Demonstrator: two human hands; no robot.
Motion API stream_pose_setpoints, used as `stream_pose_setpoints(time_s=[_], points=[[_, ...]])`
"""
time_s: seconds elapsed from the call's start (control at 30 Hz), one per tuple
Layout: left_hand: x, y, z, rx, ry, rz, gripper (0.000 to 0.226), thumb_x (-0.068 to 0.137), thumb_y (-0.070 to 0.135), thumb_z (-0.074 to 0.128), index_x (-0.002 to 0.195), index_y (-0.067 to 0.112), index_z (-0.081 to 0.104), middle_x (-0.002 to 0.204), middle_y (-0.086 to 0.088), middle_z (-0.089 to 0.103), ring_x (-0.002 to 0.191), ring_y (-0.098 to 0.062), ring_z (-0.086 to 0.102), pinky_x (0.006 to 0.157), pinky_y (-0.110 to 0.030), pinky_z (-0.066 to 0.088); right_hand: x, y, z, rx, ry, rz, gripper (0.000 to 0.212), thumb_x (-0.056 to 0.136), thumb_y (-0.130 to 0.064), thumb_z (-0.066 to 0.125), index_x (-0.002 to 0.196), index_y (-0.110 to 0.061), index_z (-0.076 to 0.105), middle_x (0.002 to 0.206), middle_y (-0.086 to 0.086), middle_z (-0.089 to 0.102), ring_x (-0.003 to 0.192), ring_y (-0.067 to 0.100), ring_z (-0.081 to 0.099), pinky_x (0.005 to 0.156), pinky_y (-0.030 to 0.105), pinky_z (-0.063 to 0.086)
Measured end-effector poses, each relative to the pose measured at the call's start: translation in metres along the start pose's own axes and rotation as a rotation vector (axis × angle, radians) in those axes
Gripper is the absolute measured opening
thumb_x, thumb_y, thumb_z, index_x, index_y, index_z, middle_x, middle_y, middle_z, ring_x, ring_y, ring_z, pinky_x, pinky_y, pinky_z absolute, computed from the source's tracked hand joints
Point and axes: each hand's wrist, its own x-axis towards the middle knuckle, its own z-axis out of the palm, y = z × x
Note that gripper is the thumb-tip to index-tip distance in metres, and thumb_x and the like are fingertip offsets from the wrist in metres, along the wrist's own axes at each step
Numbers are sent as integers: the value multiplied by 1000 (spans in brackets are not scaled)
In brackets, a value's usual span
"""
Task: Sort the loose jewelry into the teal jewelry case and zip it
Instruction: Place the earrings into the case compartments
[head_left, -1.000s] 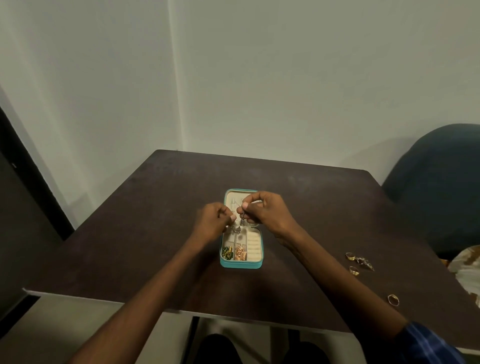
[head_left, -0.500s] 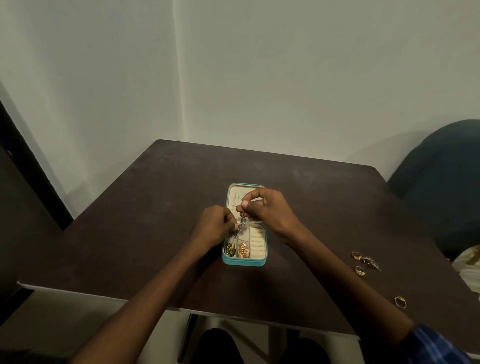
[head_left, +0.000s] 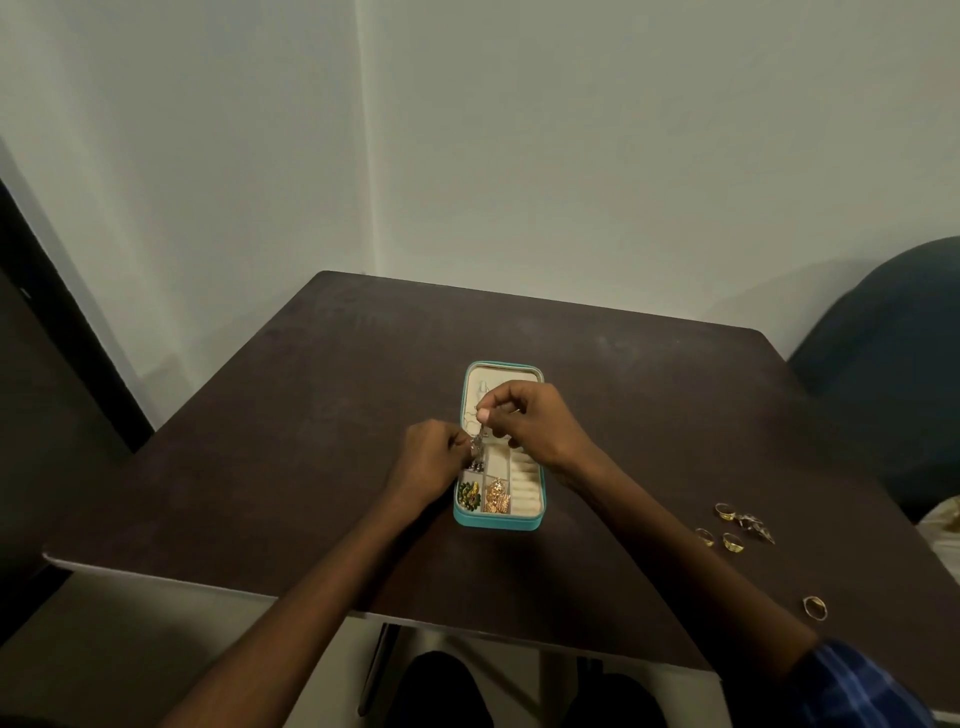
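The teal jewelry case (head_left: 496, 522) lies open in the middle of the dark table (head_left: 311, 441), its cream lid flat at the far end. Its front compartments hold a green piece (head_left: 467, 492) and a gold piece (head_left: 497, 496). Both hands hover over the case's middle. My right hand (head_left: 535, 421) pinches the top of a small silver dangling piece (head_left: 476, 448). My left hand (head_left: 428, 460) pinches its lower end over the left compartments. Several loose gold rings (head_left: 732, 527) lie on the table to the right, and one ring (head_left: 814, 607) sits nearer the front edge.
A dark blue chair (head_left: 893, 374) stands at the table's right side. A pale wall rises behind the table, and a dark door frame (head_left: 57, 322) runs down the left. The table's front edge is close to my body.
The hands stay over the case with the silver piece between them, my left hand a little lower and my right thumb raised. The view has shifted slightly, so the case sits further right.
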Motion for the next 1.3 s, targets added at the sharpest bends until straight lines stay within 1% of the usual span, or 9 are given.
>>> stream_pose_setpoints(time_s=[0.17,0.33,0.5,0.63,0.83,1.03,1.1,1.2,1.3], points=[[0,-2,-5,-156,124,-65,17,90,21,56,83,11,67,75,-2,68,66,-14,62,61,-28,49,4,6,4,-125,-13,-3,9,82,-14,68,76,-20,68,71,-3,67,64,5,59,67,27,51],[1,-2,-7,-164,139,-80,15,90,22,56,83,14,66,75,-3,67,67,-15,61,62,-30,48,5,11,10,-318,-67,-33,8,85,-13,64,86,-10,71,82,-1,69,73,4,57,61,10,41],[1,-4,-7,-133,152,-89,14,89,23,58,82,15,67,74,1,65,67,-12,58,61,-27,44,6,20,19,-436,-117,-21,10,83,-13,63,82,-14,73,87,2,72,79,10,60,74,29,49],[0,-4,-8,-128,156,-92,14,89,23,58,83,15,67,78,2,66,71,-13,60,65,-29,47,6,24,20,-460,-111,-24,9,83,-16,64,85,-15,74,91,1,72,82,10,60,73,29,49],[-1,11,-6,-144,182,-45,12,90,22,56,84,18,64,77,3,65,68,-10,61,57,-22,46,-3,27,-6,-456,-47,-48,11,84,-18,65,91,-14,72,96,1,72,86,10,61,77,32,53],[-5,44,4,-140,250,53,10,88,18,59,84,15,67,75,6,63,61,1,55,54,-7,42,-41,35,-46,-460,42,-37,12,85,-16,64,92,-12,72,96,1,72,77,3,57,65,13,42],[-8,63,19,-140,223,109,10,88,17,59,83,14,68,73,6,62,62,-3,55,55,-8,38,-62,47,-72,-488,93,22,12,85,-18,64,93,-12,72,96,1,72,79,4,57,68,17,41],[-13,92,46,-111,108,202,11,86,16,59,87,14,70,79,3,65,74,-11,58,70,-24,44,-96,70,-115,-533,171,109,12,84,-18,65,90,-12,73,93,1,73,78,4,56,66,15,36],[-14,112,75,-71,-8,287,12,85,15,62,92,13,71,87,-2,69,78,-12,59,73,-23,43,-123,90,-150,-554,224,179,11,84,-17,65,90,-12,73,93,2,73,77,5,58,66,17,41]])
